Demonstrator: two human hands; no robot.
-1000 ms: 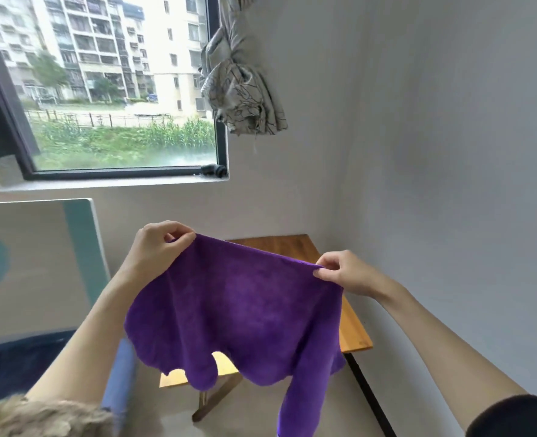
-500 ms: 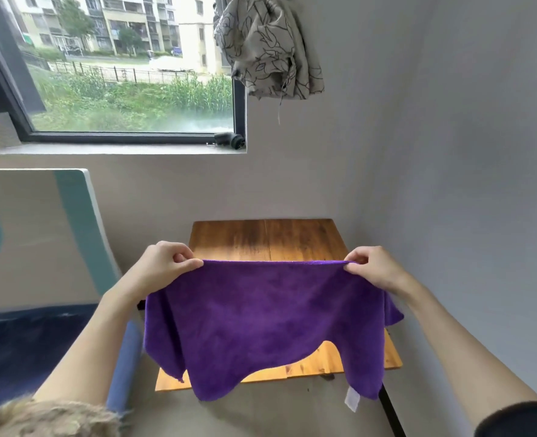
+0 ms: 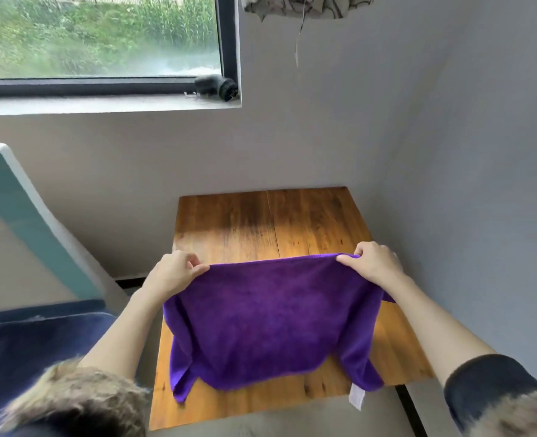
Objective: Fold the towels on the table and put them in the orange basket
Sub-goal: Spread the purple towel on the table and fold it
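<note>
Your left hand point(image 3: 174, 272) at 9 o'clock and right hand point(image 3: 372, 263) at 3 o'clock each pinch in a narrow grip the top edge of the purple towel point(image 3: 270, 320), hanging over the tabletop point(image 3: 260, 222).

Soft daylight from the window point(image 3: 103, 36) — blurred, warped edges.

Towel point(image 3: 270, 320): hung over the table point(image 3: 292, 222), its near part, held up by its far edge.
Left hand point(image 3: 174, 272): pinched the far-left corner.
Right hand point(image 3: 372, 263): pinched the far-right corner.
Tag point(image 3: 356, 395): hung below the towel's near-right corner (past the table edge).
Window point(image 3: 103, 42): behind, to the left.
</note>
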